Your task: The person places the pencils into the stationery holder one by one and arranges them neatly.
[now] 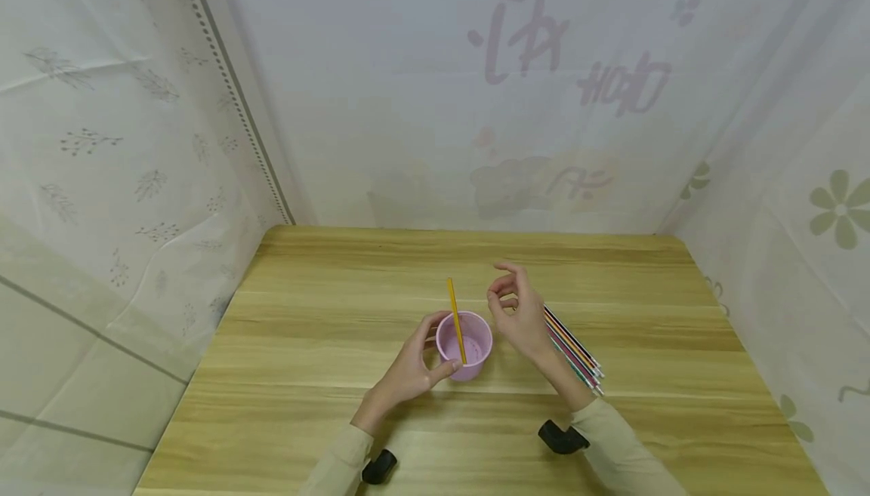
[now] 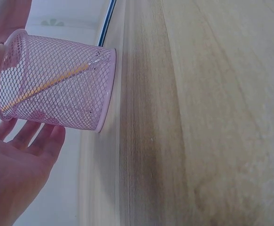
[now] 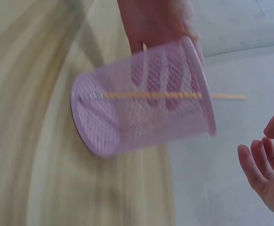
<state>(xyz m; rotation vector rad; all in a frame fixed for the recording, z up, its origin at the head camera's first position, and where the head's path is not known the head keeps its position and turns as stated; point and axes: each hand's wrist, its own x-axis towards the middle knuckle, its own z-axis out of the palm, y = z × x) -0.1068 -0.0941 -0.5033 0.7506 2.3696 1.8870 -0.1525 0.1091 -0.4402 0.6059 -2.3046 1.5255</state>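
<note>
Left hand [image 1: 410,369] holds pink cup [image 1: 472,373]; yellow pencil [image 1: 455,311] inside.

The mesh pencil cup [image 1: 469,373] stands on the tabletop [image 1: 306,330], one pencil [image 1: 455,311] leaning inside, its upper end beyond the far rim. The left grip [image 1: 413,366] is round the cup's left side. Right of the cup comes the right grip [image 1: 519,322], then a row of pencils [image 1: 574,347], partly below that forearm. Cloth [image 1: 408,103] hangs behind the tabletop.
</note>
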